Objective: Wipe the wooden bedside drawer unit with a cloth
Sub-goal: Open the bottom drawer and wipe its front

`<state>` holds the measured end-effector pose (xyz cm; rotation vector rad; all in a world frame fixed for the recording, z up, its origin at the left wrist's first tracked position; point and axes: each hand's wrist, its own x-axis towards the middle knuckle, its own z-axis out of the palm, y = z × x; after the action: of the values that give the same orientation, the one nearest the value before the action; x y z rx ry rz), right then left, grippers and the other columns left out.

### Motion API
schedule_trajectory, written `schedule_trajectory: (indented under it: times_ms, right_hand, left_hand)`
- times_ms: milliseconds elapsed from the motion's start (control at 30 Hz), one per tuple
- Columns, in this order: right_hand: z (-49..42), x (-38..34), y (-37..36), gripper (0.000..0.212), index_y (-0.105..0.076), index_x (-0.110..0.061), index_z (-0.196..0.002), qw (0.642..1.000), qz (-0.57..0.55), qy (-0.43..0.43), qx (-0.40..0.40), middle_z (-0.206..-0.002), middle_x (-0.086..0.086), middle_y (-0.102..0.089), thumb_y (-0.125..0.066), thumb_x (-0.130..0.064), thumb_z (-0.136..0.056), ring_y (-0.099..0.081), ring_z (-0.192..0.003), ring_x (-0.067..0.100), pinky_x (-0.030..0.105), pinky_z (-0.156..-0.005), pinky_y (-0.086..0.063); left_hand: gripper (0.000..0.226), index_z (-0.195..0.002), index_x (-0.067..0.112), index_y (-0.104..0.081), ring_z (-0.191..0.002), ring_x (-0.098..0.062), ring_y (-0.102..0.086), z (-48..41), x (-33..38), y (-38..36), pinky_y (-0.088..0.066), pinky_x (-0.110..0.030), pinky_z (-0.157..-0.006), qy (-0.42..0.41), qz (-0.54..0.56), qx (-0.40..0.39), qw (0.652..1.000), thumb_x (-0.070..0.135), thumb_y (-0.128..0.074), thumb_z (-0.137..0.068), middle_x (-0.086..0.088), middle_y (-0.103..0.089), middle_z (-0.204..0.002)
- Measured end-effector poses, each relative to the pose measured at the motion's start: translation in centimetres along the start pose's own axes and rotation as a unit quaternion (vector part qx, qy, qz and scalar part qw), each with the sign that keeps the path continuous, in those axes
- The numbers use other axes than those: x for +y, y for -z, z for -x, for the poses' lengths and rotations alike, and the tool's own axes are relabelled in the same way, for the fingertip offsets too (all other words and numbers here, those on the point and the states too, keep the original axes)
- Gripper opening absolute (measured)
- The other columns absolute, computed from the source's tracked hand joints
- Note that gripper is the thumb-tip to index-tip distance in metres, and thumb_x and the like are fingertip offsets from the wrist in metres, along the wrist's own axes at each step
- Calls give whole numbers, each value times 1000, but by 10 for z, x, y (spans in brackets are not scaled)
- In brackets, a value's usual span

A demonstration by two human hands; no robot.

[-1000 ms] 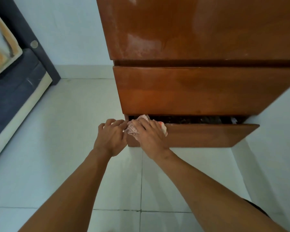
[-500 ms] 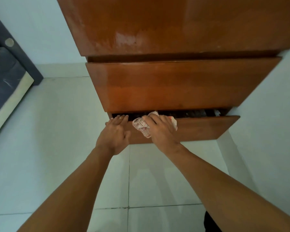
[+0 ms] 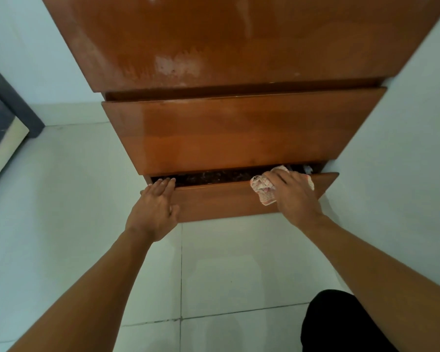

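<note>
- Two hands on the bottom drawer: left hand is lying flat, fingers together.
- The right hand is clutching the cloth at its top edge; probably soft, so wadding it is working.

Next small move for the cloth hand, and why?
Probably slide the right hand and cloth rightwards along the top edge of the bottom drawer: they sit short of its right corner, while the left hand steadies the left end.
</note>
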<state>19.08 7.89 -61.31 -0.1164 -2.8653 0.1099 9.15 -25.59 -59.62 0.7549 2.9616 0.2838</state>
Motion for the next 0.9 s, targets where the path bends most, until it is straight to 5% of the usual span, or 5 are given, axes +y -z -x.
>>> schedule_trajectory:
  times_ms: [467,733,833,900]
  right_hand:
    - [24,75,10,51,-59,-3,-133,992,-2,-123,36,-134,20,-60,-55,8,-84,-54,-114,45,53,-94,-53]
    - [16,67,36,41,-66,-3,-124,982,-52,-174,44,-126,21,-64,-63,8,-85,-60,-110,45,50,-93,-52]
    - [16,18,42,55,-67,-7,-125,988,-104,-32,110,-127,15,-63,-59,15,-75,-59,-107,37,44,-97,-50]
    - [7,-27,38,63,-64,-9,-130,988,-115,78,73,-135,10,-61,-61,15,-72,-58,-115,33,43,-101,-50]
  left_hand:
    - [71,-152,2,-41,-147,-35,-35,2,11,-4,-26,-48,-123,2,18,40,999,35,-34,-89,-17,-46,-154]
    - [69,-160,12,-24,-155,-28,-20,-2,9,-3,-12,-56,-124,13,-28,-1,1000,39,-38,-99,-8,-30,-165]
    - [69,-162,17,-17,-157,-25,-12,0,12,-1,-5,-62,-121,30,-26,-14,999,40,-38,-101,-3,-22,-168]
    - [69,-162,18,-15,-157,-26,-10,1,13,-2,-5,-63,-121,35,-17,-14,999,40,-37,-101,-2,-20,-169]
